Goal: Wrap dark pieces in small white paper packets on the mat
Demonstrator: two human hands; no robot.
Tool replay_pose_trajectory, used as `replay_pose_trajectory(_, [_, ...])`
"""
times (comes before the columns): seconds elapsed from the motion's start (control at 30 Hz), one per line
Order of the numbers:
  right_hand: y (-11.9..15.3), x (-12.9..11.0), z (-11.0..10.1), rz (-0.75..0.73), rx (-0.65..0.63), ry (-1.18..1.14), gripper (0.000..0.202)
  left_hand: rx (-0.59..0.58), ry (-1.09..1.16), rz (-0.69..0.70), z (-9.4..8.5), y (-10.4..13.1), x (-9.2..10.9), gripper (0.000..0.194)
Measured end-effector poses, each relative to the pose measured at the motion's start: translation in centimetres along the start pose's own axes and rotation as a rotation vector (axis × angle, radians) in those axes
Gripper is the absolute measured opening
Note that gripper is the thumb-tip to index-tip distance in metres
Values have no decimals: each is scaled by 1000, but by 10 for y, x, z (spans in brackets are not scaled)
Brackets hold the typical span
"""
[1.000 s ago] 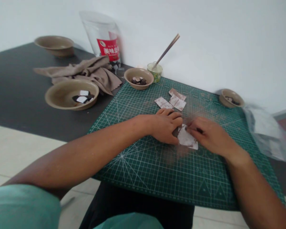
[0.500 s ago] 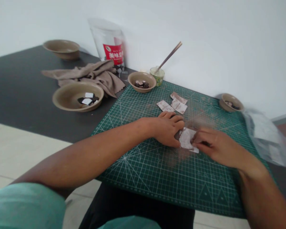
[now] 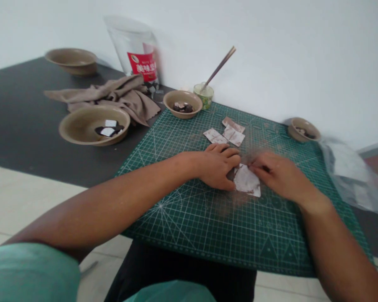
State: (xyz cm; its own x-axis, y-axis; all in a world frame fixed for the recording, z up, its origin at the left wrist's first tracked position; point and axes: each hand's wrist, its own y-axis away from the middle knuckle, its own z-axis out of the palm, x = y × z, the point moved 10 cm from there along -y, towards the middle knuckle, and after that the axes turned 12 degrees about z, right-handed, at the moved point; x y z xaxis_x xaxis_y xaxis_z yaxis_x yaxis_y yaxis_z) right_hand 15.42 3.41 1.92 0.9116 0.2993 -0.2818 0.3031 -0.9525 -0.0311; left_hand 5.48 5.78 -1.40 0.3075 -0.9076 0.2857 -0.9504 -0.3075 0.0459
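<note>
White, brown-smudged card (image 3: 247,181) lies on the cutting mat (image 3: 185,228), left hand (image 3: 218,167) spread against its left edge; right hand (image 3: 279,174), pinched, contents unclear, has shifted to its far edge, apparently working across it.

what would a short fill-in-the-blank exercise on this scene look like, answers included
The pale sheet between the left hand and right hand lies on a mat coloured ____.
The brown cloth lies to the ____ of the mat.
Counting all the bowls in view gives ____.

Missing words: green; left; four
</note>
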Motion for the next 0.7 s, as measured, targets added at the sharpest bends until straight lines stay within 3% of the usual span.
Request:
replay_pose_trajectory(0.03, [0, 2, -1, 13, 10, 21, 12, -4, 1, -3, 0, 0, 0, 75])
replay_pose_trajectory(0.13, [7, -14, 15, -134, -200, -93, 15, -15, 6, 2, 1, 0, 1, 74])
replay_pose_trajectory(0.17, [8, -17, 15, -163, -210, -120, 15, -16, 8, 4, 1, 0, 1, 73])
replay_pose_trajectory(0.33, [1, 8, -1, 29, -20, 50, 12, -7, 17, -13, 0, 0, 0, 73])
replay_pose_trajectory(0.47, [12, -17, 17, -112, -249, -62, 15, -5, 18, 1, 1, 1, 1, 70])
replay_pose_trajectory(0.57, [10, -22, 11, -125, -162, -92, 14, 7, 13, 8, 1, 1, 1, 71])
replay_pose_trajectory(0.63, [4, -4, 1, 16, -26, 38, 16, 8, 15, -4, 1, 1, 0, 72])
replay_pose_trajectory(0.7, [4, 5, 1, 58, -28, 77, 16, 5, 17, -3, 1, 1, 0, 72])
